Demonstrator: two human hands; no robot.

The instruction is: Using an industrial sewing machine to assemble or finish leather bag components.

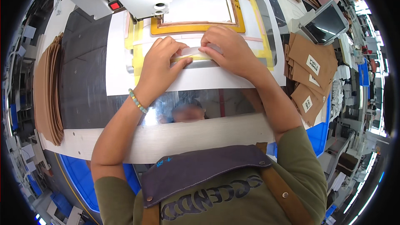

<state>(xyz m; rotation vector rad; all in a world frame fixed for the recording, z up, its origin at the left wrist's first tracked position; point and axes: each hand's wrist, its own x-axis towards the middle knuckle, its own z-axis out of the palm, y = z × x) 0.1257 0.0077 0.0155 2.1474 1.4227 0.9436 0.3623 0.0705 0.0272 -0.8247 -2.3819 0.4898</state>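
Observation:
Both hands meet over a white sheet [125,71] bordered with yellow tape [137,54]. Between them lies a small, pale, translucent strip [191,51], perhaps tape or film. My left hand [166,58], with a beaded bracelet at the wrist, has its thumb and fingers closed at the strip's left end. At the other end my right hand [227,51] pinches it between thumb and bent fingers. Just beyond my fingers sits a yellow and brown rectangular frame [200,30] around a white window. How firmly the left fingertips grip is partly hidden.
A white machine head [146,2] overhangs the sheet at the far left. Brown cut pieces [49,91] stand stacked at the left edge; more brown pieces [310,60] with white labels lie at the right. Behind these stands a small screen [325,23]. A shiny dark plate [87,79] lies beneath the sheet.

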